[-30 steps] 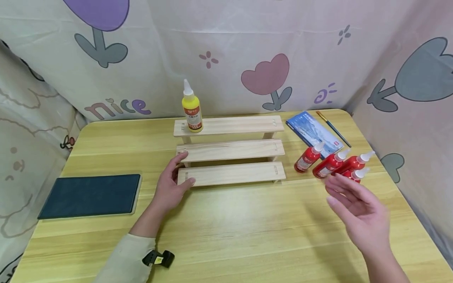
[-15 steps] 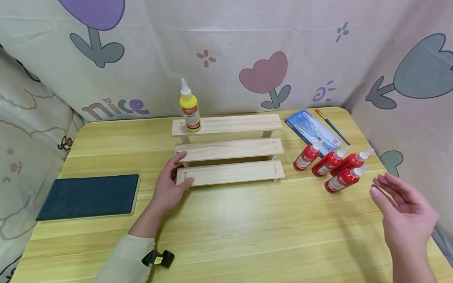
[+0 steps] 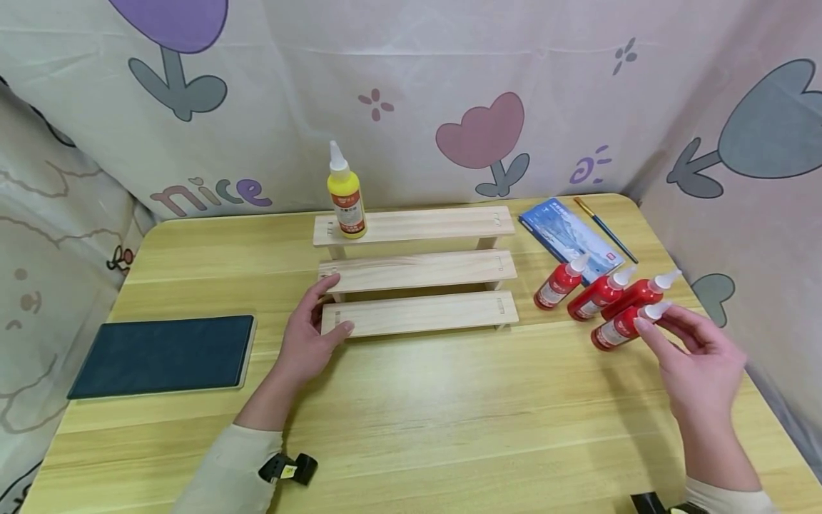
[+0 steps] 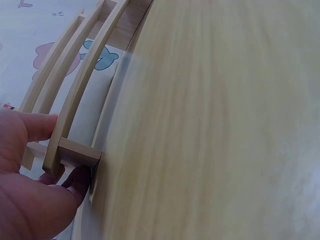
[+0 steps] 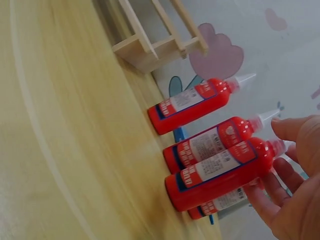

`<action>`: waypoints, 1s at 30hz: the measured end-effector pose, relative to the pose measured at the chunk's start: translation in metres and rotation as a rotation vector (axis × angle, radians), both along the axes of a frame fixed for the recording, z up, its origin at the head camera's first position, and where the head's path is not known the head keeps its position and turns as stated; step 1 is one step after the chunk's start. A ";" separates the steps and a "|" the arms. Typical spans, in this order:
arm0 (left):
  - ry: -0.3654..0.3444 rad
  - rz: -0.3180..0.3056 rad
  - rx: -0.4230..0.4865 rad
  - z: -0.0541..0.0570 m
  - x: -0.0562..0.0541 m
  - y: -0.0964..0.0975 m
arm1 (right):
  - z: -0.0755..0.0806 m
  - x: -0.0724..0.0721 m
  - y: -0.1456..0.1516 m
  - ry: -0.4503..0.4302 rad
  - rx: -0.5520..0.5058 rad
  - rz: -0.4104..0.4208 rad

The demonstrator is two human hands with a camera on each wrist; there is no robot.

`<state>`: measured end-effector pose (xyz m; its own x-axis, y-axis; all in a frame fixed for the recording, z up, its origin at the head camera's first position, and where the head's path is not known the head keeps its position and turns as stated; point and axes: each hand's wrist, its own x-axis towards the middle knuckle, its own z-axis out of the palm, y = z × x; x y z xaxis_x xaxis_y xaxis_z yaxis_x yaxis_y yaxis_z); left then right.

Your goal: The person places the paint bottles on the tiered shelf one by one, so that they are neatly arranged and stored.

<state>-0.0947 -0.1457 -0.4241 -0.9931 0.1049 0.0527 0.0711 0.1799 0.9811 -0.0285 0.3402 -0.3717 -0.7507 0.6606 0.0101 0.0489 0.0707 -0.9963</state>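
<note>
A three-tier wooden display stand (image 3: 420, 314) stands mid-table, with one yellow squeeze bottle (image 3: 347, 203) upright at the left of its top tier. My left hand (image 3: 308, 335) grips the stand's left end; in the left wrist view its fingers curl about the end support. My right hand (image 3: 703, 357) is around the neck of the nearest red squeeze bottle (image 3: 616, 330), thumb on one side and fingers on the other. In the right wrist view a gap shows between the thumb (image 5: 290, 129) and the white cap. More red squeeze bottles (image 3: 559, 285) stand beside it.
A blue booklet (image 3: 565, 232) and a paintbrush (image 3: 606, 230) lie behind the red bottles. At the left of the table lies a dark flat rectangular item (image 3: 160, 357). A printed curtain (image 3: 398, 71) hangs behind the table's back edge.
My right hand first moved right, away from the red bottles, then came back left to the nearest one's cap. My left hand stays on the stand, which has not moved.
</note>
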 end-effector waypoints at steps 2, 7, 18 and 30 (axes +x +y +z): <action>0.002 0.000 0.001 0.001 0.000 0.000 | -0.002 -0.001 0.001 -0.010 0.028 -0.007; 0.002 0.000 -0.001 0.002 0.001 0.001 | -0.007 -0.002 0.003 0.002 0.051 0.003; -0.004 0.005 -0.006 0.001 0.001 0.001 | -0.011 0.000 0.008 -0.027 0.039 0.102; 0.008 0.001 -0.012 0.000 0.000 0.000 | -0.018 -0.002 0.003 -0.060 0.014 0.053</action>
